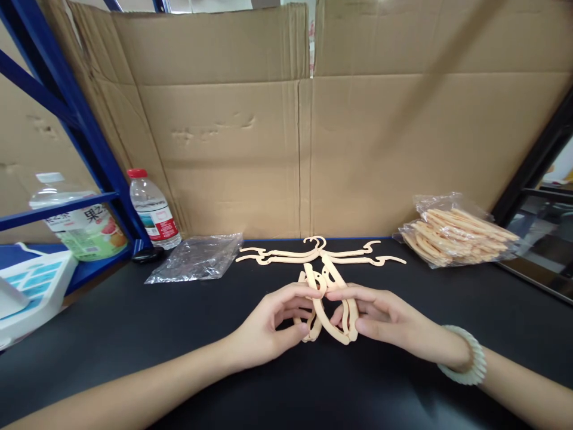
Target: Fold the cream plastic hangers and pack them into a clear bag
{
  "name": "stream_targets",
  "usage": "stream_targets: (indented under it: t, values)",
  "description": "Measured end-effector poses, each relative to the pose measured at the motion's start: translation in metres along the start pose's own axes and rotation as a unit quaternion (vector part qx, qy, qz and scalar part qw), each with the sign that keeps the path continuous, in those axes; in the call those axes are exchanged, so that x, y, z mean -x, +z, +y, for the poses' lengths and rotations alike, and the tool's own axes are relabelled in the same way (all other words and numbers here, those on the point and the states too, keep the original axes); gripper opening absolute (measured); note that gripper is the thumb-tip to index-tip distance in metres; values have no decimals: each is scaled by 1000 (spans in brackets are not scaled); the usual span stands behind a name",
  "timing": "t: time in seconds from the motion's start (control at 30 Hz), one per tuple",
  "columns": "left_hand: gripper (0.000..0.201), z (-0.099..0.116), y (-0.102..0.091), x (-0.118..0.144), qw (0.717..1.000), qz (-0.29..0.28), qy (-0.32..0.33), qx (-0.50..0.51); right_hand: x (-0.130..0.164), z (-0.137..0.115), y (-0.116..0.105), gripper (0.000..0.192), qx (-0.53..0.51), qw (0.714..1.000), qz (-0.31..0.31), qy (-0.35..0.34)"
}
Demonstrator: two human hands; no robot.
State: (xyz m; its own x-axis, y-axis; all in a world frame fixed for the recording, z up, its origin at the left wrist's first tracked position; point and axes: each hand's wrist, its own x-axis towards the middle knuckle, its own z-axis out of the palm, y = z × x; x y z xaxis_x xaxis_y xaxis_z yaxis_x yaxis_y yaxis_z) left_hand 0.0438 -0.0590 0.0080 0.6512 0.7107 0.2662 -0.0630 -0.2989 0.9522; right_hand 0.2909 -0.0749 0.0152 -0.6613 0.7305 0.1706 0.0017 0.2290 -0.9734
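Observation:
Between my two hands is a cream folding clothes hanger (331, 319), its arms folded in and crossing each other. My left hand (280, 319) grips its left side, thumb low and index finger reaching across the front. On the other side my right hand (385, 313) pinches the right arm, with the thumb near the bottom end and the index finger near the middle. Some fingertips are hidden behind the pieces. Just beyond, unfolded hangers (290, 255) of the same kind lie flat on the black table, hooks pointing away.
A clear bag of folded hangers (461, 233) lies at the right. Toward the left are an empty plastic bag (197, 258), a red-capped water bottle (154, 212) and a large drink bottle (87, 224) behind a blue frame. Cardboard (233, 137) walls off the back.

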Motion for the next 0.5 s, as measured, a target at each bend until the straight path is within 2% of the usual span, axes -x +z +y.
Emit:
stream_targets:
  t: [0.2, 0.37, 0.5]
  values:
    - [35, -5, -5, -2, 998, 34, -27, 47, 1, -2, 0, 35, 37, 999, 4, -12]
    - [34, -6, -4, -2, 999, 34, -28, 29, 0, -10, 2, 20, 99, 995, -3, -22]
    - [39, -7, -2, -3, 999, 26, -8, 37, 1, -10, 2, 22, 138, 990, 4, -24]
